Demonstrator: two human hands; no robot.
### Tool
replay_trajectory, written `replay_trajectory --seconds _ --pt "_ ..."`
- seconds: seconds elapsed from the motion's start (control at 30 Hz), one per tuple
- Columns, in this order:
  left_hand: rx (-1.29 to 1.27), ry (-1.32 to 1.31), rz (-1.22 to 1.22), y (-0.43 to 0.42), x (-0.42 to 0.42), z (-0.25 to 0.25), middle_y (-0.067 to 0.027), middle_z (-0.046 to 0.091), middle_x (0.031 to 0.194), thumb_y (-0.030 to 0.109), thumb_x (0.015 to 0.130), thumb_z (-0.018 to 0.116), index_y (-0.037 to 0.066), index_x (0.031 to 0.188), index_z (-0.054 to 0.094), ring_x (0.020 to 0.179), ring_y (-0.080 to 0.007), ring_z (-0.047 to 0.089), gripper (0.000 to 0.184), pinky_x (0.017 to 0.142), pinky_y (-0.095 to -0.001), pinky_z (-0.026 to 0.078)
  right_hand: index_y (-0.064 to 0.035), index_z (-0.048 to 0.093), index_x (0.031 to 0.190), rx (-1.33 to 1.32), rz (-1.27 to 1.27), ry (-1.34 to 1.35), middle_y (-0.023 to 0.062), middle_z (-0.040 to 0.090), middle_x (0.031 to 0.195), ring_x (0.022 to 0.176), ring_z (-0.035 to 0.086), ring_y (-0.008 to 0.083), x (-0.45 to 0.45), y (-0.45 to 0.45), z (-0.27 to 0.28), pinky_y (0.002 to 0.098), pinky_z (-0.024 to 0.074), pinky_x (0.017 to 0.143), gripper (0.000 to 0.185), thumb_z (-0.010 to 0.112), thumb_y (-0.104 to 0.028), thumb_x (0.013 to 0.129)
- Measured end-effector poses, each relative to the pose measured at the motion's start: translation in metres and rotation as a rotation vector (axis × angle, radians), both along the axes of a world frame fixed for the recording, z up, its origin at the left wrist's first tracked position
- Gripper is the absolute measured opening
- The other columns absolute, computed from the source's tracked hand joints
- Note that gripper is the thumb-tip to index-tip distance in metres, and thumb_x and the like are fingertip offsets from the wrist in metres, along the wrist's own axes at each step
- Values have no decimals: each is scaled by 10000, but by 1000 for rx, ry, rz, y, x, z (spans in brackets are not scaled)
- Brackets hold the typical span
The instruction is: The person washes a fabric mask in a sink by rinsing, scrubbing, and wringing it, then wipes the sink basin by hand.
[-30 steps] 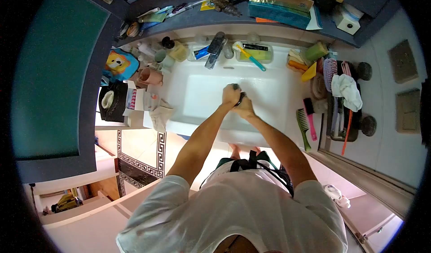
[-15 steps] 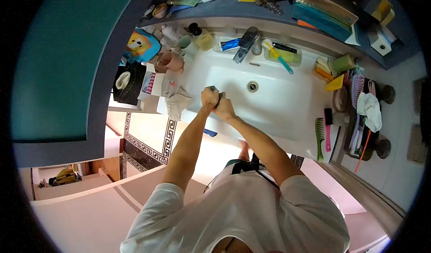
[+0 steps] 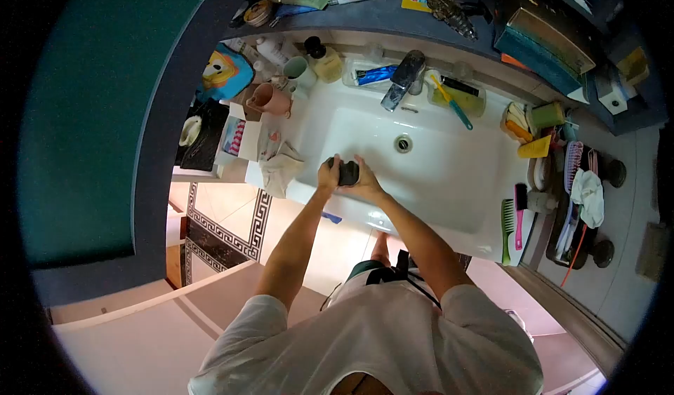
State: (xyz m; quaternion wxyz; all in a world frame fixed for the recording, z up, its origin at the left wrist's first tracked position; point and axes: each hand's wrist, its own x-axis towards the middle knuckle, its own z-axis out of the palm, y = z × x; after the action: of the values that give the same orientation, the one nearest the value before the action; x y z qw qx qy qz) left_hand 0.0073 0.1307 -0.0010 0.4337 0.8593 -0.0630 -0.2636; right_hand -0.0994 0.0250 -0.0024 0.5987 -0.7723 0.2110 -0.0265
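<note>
Over the near left part of the white sink, a small dark block with rounded corners is held between both hands; its exact kind cannot be made out. My left hand is closed on its left side, and my right hand grips the right side. The drain lies beyond them to the right, below the faucet. A whitish cloth hangs over the sink's left edge, close to my left hand.
Along the left rim stand a pink mug, a green cup and a pump bottle. A teal-and-yellow toothbrush rests on a soap dish at the back. On the right lie a green comb and a pink-handled brush.
My hands have moved slightly nearer my body and spread apart around the dark block, so more of it shows. The camera view has shifted a little.
</note>
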Motion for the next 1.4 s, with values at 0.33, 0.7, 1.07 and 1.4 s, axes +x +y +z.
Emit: replay_trajectory --seconds 0.33,0.7,1.07,1.4 --pt "137 -648 -266 33 -15 -13 -182 615 930 328 943 420 15 972 599 889 -360 573 362 828 -412 419 -87 399 1346 728 -39 345 39 453 1336 1159 442 192 -31 -14 -116 377 385 909 605 557 -434 876" --pt "211 -713 -307 25 -18 -11 -113 608 951 283 932 432 54 972 593 920 -306 553 283 840 -397 388 -108 565 1061 1016 -488 -17 53 621 1017 931 600 198 0 -78 -177 360 457 860 280 565 -11 798" --pt "208 -745 -300 24 -19 -11 -107 605 926 262 929 446 47 957 589 892 -309 553 259 799 -406 401 24 437 1242 -837 -286 -35 188 451 1293 1196 420 347 -19 -155 -142 417 331 1034 449 516 16 799" --pt "239 -714 -290 22 -20 -8 -113 608 924 247 927 443 55 949 595 887 -312 560 247 802 -399 405 12 396 1306 -679 74 -19 187 339 1393 1327 260 337 -11 -121 -118 437 226 1094 532 569 -101 815"
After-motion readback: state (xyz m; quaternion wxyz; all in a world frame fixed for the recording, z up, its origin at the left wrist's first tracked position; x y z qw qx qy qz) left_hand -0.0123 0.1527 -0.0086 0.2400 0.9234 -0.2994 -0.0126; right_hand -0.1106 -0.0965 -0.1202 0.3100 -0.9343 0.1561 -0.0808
